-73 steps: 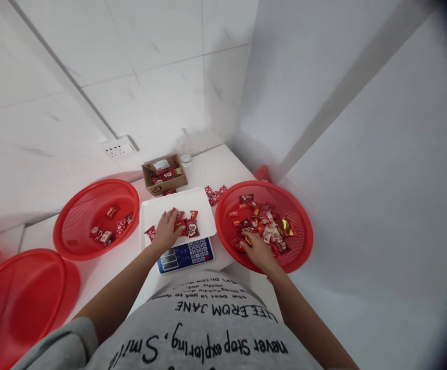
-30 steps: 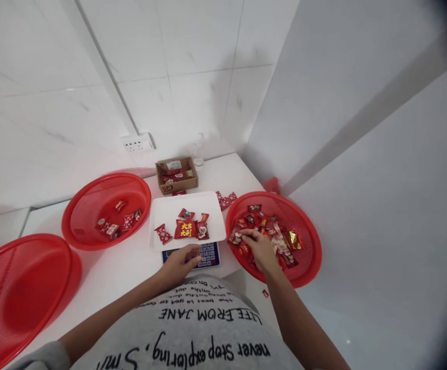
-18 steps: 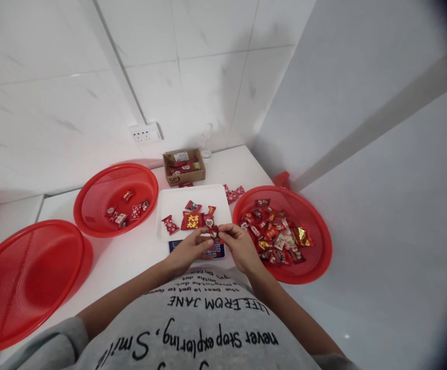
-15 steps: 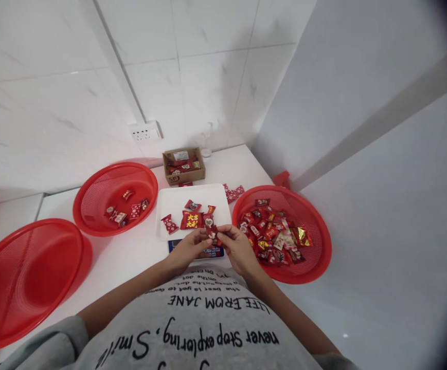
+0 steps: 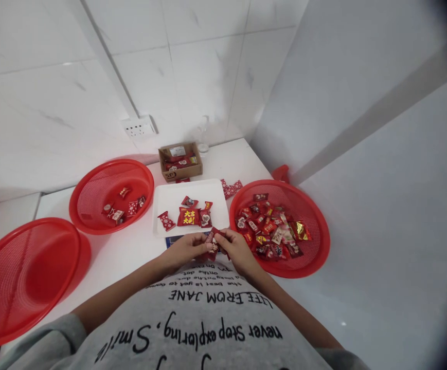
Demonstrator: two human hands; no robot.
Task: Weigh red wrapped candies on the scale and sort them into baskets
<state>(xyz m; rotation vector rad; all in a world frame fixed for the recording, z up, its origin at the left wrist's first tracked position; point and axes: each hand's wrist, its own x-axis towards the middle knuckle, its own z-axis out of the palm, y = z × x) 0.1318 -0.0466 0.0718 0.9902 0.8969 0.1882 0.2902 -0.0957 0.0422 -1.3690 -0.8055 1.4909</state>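
Note:
My left hand (image 5: 184, 248) and my right hand (image 5: 236, 248) meet in front of my belly, both pinched on one small red wrapped candy (image 5: 211, 243). They hover over the keypad of a scale, whose white tray (image 5: 169, 199) carries several red candy packets (image 5: 188, 216). Just right of my right hand stands a red mesh basket (image 5: 316, 228) filled with many wrapped candies (image 5: 270, 227).
A second red basket (image 5: 84, 180) with a few candies sits left of the scale. A larger red basket (image 5: 26, 280) lies at the near left. An open cardboard box (image 5: 179, 161) with candies stands by the wall, under a socket (image 5: 139, 127). Loose candies (image 5: 231, 187) lie behind the right basket.
My right hand took a candy out of the right basket and carried it to the middle. My left hand left the scale tray and came to grip the same candy.

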